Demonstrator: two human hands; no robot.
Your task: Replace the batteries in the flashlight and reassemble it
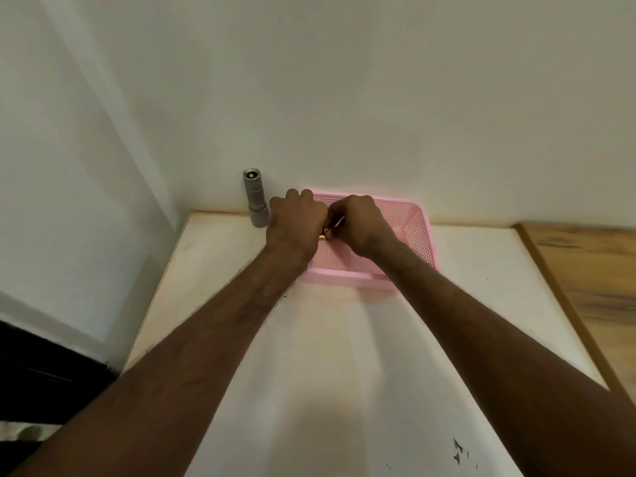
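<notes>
So the biggest thing here is the white table (344, 339), running from 6 o'clock up to the wall. At the far edge, about 12 o'clock, sits a pink mesh basket (418, 232).

Both hands are bunched together right over the basket's left half. The left hand (294, 223) is curled into a loose fist, knuckles up. The right hand (361, 223) is curled too, and its fingertips meet the left's. Between them they're pinching a small brass-tipped piece (323, 237) with a sliver of white above it. Could be a battery or a battery carrier, but honestly the fingers hide most of it, so I can't say.

The grey flashlight (254, 197) is just beside the left hand, at roughly 11 o'clock on the table, right up against the wall, and nobody's touching it. It stands on end, so the long axis is vertical. The wider end is down on the table and the narrower end points up toward the camera.

Progress-wise I'd call it mid-job. The flashlight is parked and the hands are busy with the small part, so my guess is the battery swap is underway. Loading the body and closing it up look like what's left.
</notes>
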